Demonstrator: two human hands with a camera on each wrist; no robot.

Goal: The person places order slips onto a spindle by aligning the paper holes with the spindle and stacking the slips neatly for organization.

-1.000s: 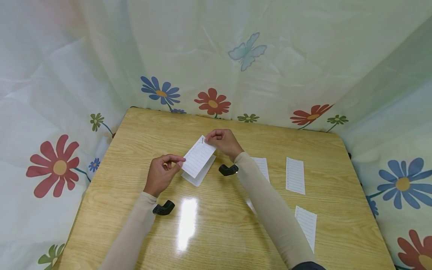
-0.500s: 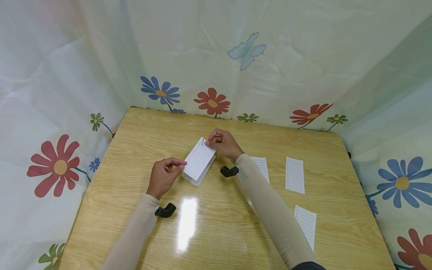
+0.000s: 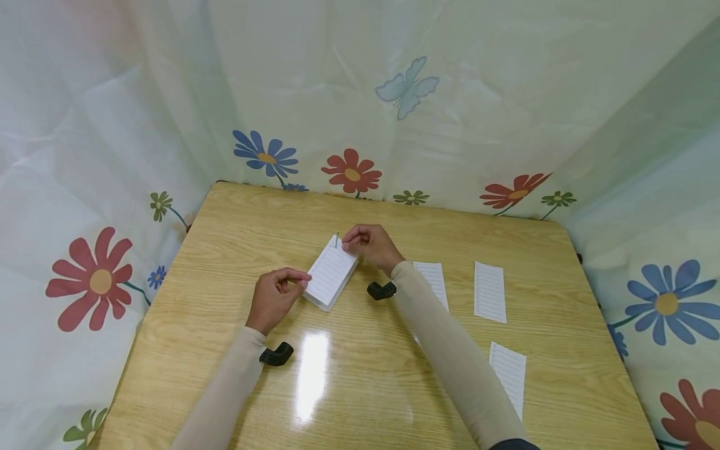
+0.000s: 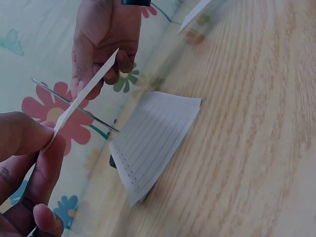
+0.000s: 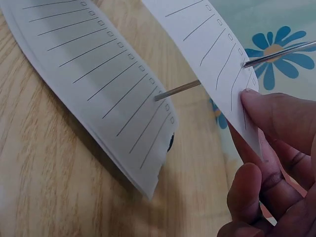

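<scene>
Head view: left hand (image 3: 274,297) and right hand (image 3: 375,245) both pinching the lined card (image 3: 330,272) over the surface (image 3: 382,369)! Left wrist: card clear above lined sheets (image 4: 155,138). Right wrist: metal rod (image 5: 286,53) straight through it!

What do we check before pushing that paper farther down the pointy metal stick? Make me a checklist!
1. Left hand pinches the held checklist sheet: ok.
2. Right hand pinches it too: ok.
3. Metal spike passes through the held checklist sheet: ok.
4. Neither hand touches the spike's tip: ok.
5. Held checklist sheet lies on the lower checklist sheet: not ok, a gap shows between them.
6. Black base sits flat on the table: cannot tell, mostly hidden.
</scene>
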